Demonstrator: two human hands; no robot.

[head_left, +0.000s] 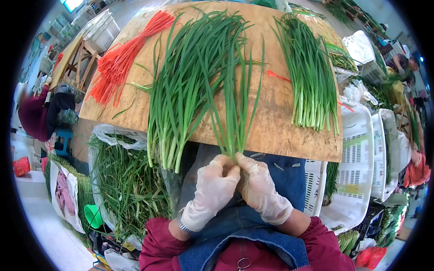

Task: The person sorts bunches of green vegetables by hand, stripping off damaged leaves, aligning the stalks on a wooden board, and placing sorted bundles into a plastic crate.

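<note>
My left hand (pixel 212 189) and my right hand (pixel 261 183), both in thin whitish gloves, meet at the front edge of the wooden board. Between them they pinch the pale lower ends of a few garlic chives (pixel 231 122), whose green leaves fan out away from me over the board. Just left of these, a large loose pile of garlic chives (pixel 181 86) lies with its stem ends hanging over the edge. A neater bunch of garlic chives (pixel 309 74) rests on the right side. Red ties (pixel 122 61) are heaped at the far left of the board.
The wooden board (pixel 271 117) spans the space before me. Below it at left stands a plastic-lined container of loose green leaves (pixel 131 185). White plastic crates (pixel 350 167) stand at right. A person in a dark red top (pixel 34 115) is at far left; others are at far right.
</note>
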